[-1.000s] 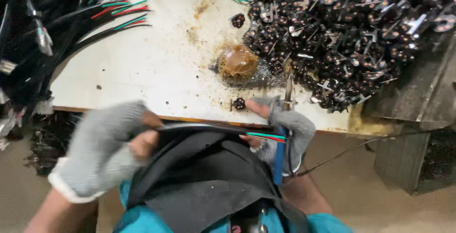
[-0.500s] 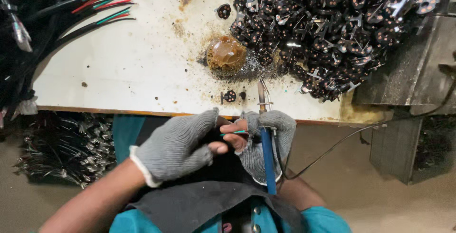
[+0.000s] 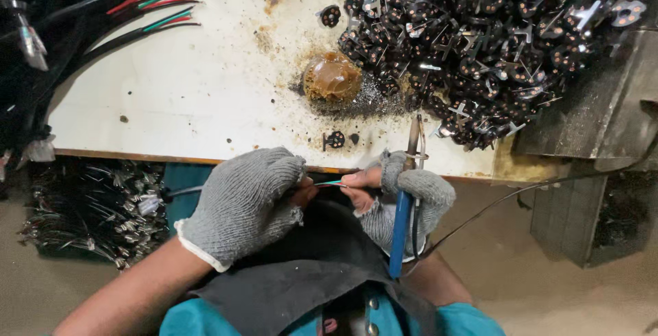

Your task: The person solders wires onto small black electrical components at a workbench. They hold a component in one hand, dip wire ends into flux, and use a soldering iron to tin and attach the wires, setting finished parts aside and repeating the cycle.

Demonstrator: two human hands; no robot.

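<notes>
We pinch the thin teal wire [image 3: 329, 183] between the fingertips of our grey-gloved left hand [image 3: 243, 202] and right hand [image 3: 404, 195], whose closed fingers also clamp the blue-handled soldering iron [image 3: 403, 206], just below the white bench edge [image 3: 171, 103], near the small black round connector [image 3: 334, 140].

Both hands meet at the desk's near edge, gloved with bare fingertips: left hand [image 3: 243, 202] pinching, right hand [image 3: 404, 195] fisted.

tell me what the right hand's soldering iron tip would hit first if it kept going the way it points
Probably the pile of black plug parts beyond the soldering iron in the right hand; depth is unclear, so it might meet the white table first.
</notes>
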